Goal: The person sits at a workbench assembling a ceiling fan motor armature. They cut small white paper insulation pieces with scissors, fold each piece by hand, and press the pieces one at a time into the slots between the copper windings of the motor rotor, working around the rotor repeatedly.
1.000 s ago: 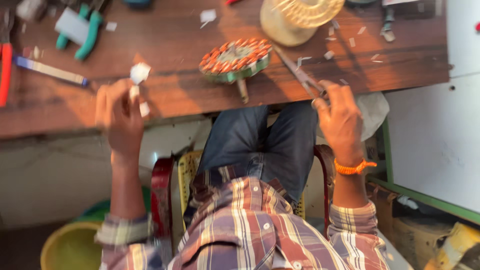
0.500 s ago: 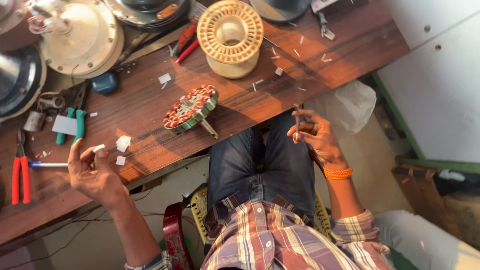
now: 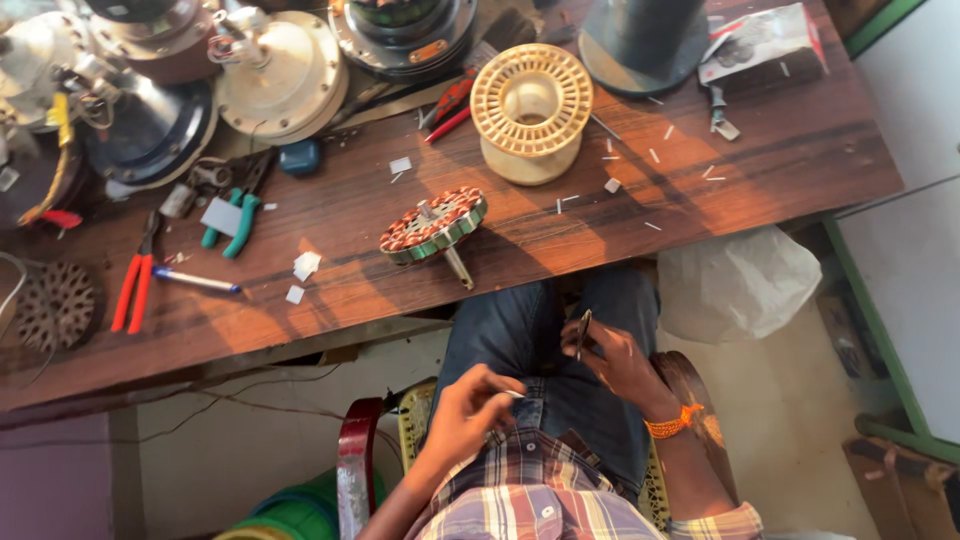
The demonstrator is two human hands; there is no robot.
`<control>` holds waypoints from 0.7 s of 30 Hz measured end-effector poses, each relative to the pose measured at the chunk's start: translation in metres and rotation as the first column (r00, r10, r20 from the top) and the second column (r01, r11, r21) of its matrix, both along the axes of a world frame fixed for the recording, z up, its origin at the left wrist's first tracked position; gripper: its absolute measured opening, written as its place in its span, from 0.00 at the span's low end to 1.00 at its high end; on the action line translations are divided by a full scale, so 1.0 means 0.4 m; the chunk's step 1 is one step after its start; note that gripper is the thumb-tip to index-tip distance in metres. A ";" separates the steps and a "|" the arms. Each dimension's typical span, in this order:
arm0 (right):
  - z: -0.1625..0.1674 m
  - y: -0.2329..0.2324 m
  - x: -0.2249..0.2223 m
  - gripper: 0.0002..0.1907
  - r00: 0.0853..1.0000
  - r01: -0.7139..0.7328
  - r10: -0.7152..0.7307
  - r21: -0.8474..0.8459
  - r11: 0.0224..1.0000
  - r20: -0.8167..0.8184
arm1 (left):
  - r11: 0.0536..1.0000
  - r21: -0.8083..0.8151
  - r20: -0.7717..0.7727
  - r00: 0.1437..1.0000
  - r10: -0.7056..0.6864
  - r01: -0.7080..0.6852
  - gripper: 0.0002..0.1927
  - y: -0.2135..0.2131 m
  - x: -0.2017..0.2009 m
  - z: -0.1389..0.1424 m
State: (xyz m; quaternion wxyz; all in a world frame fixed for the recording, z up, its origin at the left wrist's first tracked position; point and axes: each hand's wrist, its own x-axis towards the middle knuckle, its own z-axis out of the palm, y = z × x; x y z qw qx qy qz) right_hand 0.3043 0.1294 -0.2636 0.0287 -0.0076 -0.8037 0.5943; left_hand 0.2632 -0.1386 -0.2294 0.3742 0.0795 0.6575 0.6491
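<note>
below the copper-wound round stator [image 3: 433, 225] on the brown wooden bench [image 3: 700, 190], my right hand [image 3: 612, 357] pinches slim dark metal scissors [image 3: 583, 333], my left hand [image 3: 472, 405] pinches a small white paper slip [image 3: 513, 394] (tiny). i judge it could slip into my lap.

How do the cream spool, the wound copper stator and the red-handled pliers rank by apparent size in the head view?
1. Cream spool, largest.
2. Wound copper stator and red-handled pliers: unsure. The pliers look longer but thin; the stator looks broader.
</note>
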 end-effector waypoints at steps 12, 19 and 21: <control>0.057 -0.018 -0.021 0.16 0.999 -0.020 0.032 0.257 0.966 -0.044 | 0.904 0.085 -0.024 0.907 -0.420 0.420 0.17 0.056 -0.005 0.006; 0.101 -0.045 -0.034 0.12 0.965 -0.205 0.185 0.100 0.974 0.186 | 0.860 0.178 -0.129 0.878 -0.462 0.478 0.06 0.060 -0.010 0.096; 0.100 -0.047 -0.032 0.14 0.950 -0.183 0.169 0.028 0.983 0.263 | 0.871 0.216 -0.328 0.873 -0.361 0.441 0.06 0.049 -0.036 0.137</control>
